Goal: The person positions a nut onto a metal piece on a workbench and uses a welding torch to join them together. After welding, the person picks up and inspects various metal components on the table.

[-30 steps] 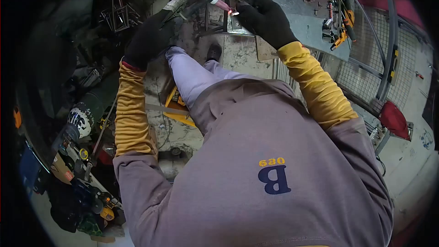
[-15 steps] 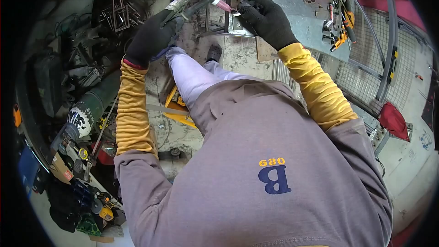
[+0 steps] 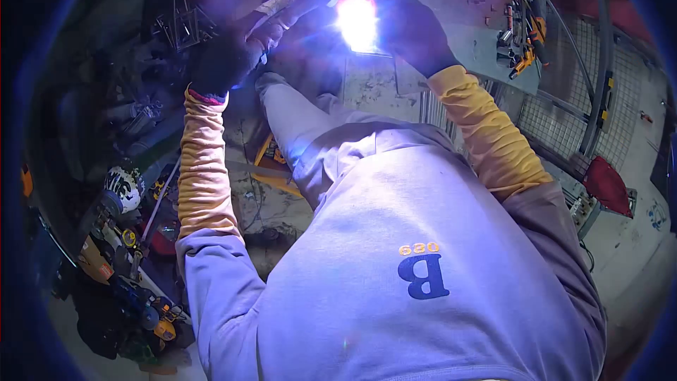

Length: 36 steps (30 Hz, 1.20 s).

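My left hand (image 3: 229, 56), in a black glove, is closed around a welding torch (image 3: 314, 1) whose nozzle points right. A blinding white arc (image 3: 358, 21) burns at the torch's tip and washes out the nozzle and workpiece. Just right of the arc is my gloved right hand (image 3: 417, 34), its fingertips at the near left edge of the metal-topped table (image 3: 474, 46). Those fingers are dark against the glare; they appear to pinch the small metal piece seen there in the earlier frame, which the light now hides.
Several tools with orange handles (image 3: 523, 63) lie along the table's right side. Metal frame parts (image 3: 182, 25) stand on the floor at the left. A gas cylinder's white-patched end (image 3: 125, 189) and cluttered tools are at the lower left. A red cloth (image 3: 606, 187) lies at the right.
An arc has lit at the torch's tip, flooding my shirt with bluish light and darkening the surroundings. Both hands remain in nearly the same place.
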### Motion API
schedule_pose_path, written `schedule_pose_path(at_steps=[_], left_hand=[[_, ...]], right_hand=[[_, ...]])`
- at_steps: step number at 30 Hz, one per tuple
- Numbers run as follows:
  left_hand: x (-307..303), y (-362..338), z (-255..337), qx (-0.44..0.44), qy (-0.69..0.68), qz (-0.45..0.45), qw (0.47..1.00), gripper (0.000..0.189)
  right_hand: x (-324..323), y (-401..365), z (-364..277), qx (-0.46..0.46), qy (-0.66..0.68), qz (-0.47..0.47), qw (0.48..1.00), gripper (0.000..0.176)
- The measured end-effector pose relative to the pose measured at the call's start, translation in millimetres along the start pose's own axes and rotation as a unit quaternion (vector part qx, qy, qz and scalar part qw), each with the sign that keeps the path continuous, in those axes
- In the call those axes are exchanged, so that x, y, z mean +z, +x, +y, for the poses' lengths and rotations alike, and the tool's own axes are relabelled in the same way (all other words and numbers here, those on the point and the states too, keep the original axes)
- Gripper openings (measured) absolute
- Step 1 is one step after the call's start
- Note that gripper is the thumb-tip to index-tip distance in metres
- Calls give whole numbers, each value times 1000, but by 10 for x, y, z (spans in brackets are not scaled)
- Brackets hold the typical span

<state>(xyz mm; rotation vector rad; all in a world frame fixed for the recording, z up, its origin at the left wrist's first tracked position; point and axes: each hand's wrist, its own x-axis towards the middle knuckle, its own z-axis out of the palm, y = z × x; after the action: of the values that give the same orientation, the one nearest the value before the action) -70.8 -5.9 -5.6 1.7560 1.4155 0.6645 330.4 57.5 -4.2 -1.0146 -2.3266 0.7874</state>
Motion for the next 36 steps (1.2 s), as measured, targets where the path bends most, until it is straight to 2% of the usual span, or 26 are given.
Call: schedule_pose_path(at_steps=[2, 3, 4, 7, 13, 16, 18, 19, 20, 21, 22, 23, 24, 25, 26, 28, 29, 30, 31, 32, 33, 34, 36], left_hand=[[-2, -16, -7, 22, 30, 9, 999, 44], [18, 4, -43, 207, 73, 67, 973, 44], [124, -42, -483, 180, 175, 27, 968, 44], [25, -17, -203, 169, 83, 9, 982, 44], [8, 32, -46, 169, 87, 13, 982, 44], [-38, -47, 52, 130, 13, 11, 991, 40], [20, -131, -22, 187, 165, 115, 962, 33], [71, -153, 11, 189, 167, 112, 961, 33], [148, -175, 57, 85, -27, 194, 977, 29], [190, -212, 94, -25, -218, 265, 939, 26], [201, -281, 65, -23, -214, 262, 941, 26], [186, -356, 37, -59, -372, 246, 893, 26], [136, -431, 51, -94, -518, 222, 821, 26], [90, -487, 242, -95, -419, 268, 862, 32], [58, -523, 382, -91, -413, 262, 867, 32], [-7, -558, 594, -161, -460, 388, 782, 34], [-49, -608, 606, -156, -455, 384, 789, 34], [-85, -669, 560, -160, -499, 388, 758, 34], [-135, -705, 583, -164, -541, 390, 727, 34], [-172, -753, 615, -140, -553, 373, 732, 37], [-191, -782, 682, -134, -578, 358, 721, 38], [-185, -794, 742, -129, -603, 343, 709, 39], [-113, -781, 806, -124, -570, 322, 746, 38]], right_hand=[[-51, 78, -193, -23, 33, 12, 999, 31], [-266, 372, -918, 317, 170, -15, 933, 27], [-168, 305, -802, 270, 161, 35, 949, 37], [-179, 326, -844, 283, 178, 33, 942, 38], [-226, 367, -930, 306, 177, 21, 935, 35], [-219, 375, -917, 279, 176, 22, 944, 33], [-228, 366, -935, 313, 202, 20, 928, 34], [-224, 358, -903, 314, 204, 23, 927, 34], [-217, 341, -851, 294, 169, 17, 941, 35], [-216, 321, -807, 272, 134, 12, 953, 36], [-228, 294, -777, 273, 137, 17, 952, 36], [-250, 271, -744, 288, 270, 24, 918, 39], [-274, 258, -725, 297, 399, 31, 867, 42], [-314, 252, -769, 295, 405, 38, 865, 42], [-370, 221, -825, 300, 431, 75, 847, 47], [-527, 154, -963, 308, 479, 149, 808, 56], [-559, 49, -959, 294, 426, 136, 845, 58], [-583, -68, -953, 320, 373, 118, 863, 50], [-553, -138, -1063, 298, 383, 140, 863, 44], [-510, -200, -1185, 275, 393, 163, 862, 39], [-442, -263, -1247, 271, 332, 167, 888, 37], [-378, -326, -1289, 267, 270, 170, 909, 39], [-333, -378, -1394, 249, 184, 158, 937, 54]])
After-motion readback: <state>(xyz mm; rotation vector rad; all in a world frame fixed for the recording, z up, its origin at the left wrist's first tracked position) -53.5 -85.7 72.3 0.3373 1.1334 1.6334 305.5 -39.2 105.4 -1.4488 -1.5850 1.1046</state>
